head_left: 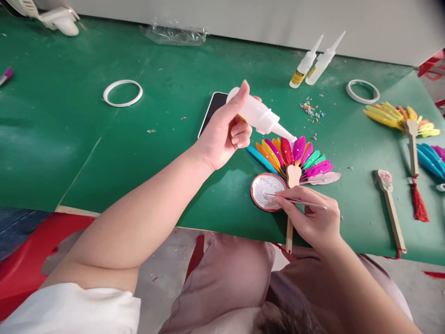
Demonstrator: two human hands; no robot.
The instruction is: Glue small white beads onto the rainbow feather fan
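Observation:
My left hand (225, 127) is closed around a white glue bottle (255, 113), tilted so its nozzle points down to the right. The nozzle tip is at the upper feathers of a multicoloured feather fan (294, 174); whether it touches them I cannot tell. Small pale dots sit on several feathers. My right hand (311, 215) pinches a pair of tweezers (306, 202), their tips over a round, red-rimmed dish (255, 200) holding tiny pearly beads. The fan's wooden handle runs down past the table edge, partly hidden by my right hand.
Two more glue bottles (301, 69) stand at the back, near scattered colourful bits (312, 110). A phone (212, 109) lies behind my left hand. Tape rolls (122, 93) rest on the green table. On the right are a yellow feather fan (385, 115), blue feathers (431, 160) and a wooden handle (392, 213).

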